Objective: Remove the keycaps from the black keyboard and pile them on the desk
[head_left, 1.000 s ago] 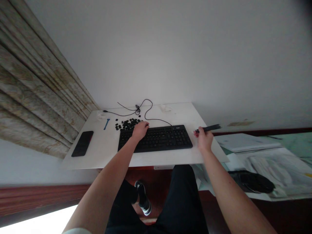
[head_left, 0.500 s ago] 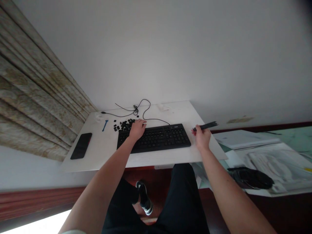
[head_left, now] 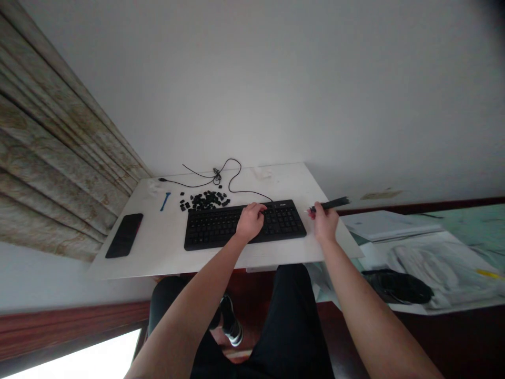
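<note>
A black keyboard [head_left: 213, 229] lies on the white table in front of me. My left hand [head_left: 251, 221] is over the right-middle of its keys, fingers bent and drawn together; anything held in them is hidden. Behind the keyboard's left half lies a heap of loose black keycaps [head_left: 207, 200], with a few strays around it. Off the keyboard's right end, my right hand [head_left: 325, 222] is closed around a dark, flat, brush-like tool [head_left: 336, 202] with a red part at its left end.
A black cable [head_left: 236, 181], partly bundled, runs from the keyboard's back edge. To the left lie a blue tool [head_left: 165, 201] and a black phone [head_left: 124, 235]. A curtain [head_left: 59, 142] hangs at left. Papers [head_left: 390, 225] and a black pouch-like item [head_left: 398, 287] lie on a lower surface at right.
My left hand has moved right, from beside the keycap heap to over the keyboard's right-middle keys. The right hand keeps its hold on the brush-like tool. The view has shifted slightly.
</note>
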Demonstrator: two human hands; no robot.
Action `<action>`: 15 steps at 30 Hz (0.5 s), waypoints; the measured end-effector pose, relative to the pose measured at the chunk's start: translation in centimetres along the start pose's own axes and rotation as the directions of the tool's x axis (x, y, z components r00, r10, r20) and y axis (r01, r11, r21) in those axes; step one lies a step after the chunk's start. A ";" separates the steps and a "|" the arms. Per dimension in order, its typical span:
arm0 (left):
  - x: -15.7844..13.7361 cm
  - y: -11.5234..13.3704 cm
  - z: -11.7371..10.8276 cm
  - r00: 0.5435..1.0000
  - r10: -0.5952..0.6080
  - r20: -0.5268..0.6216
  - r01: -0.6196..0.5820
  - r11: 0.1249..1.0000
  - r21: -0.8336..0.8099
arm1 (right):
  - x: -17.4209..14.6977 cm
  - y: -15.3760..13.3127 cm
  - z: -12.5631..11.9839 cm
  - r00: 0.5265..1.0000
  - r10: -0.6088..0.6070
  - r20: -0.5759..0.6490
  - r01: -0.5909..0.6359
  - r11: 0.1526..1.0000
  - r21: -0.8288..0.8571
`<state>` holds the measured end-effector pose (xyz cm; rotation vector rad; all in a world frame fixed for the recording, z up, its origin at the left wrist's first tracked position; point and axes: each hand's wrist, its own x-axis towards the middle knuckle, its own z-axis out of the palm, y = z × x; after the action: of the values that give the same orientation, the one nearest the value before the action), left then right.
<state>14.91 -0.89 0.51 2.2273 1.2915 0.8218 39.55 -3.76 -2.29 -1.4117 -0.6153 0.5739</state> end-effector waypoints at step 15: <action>-0.2 0.2 -0.3 1.000 -0.018 -0.013 0.017 0.998 -0.055 | -4.0 -5.1 3.6 0.899 -0.038 0.436 0.120 0.980 -0.162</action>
<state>14.72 -1.16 0.78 2.1686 1.2773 0.8573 34.17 -4.34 2.78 -1.4324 -1.1010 0.7893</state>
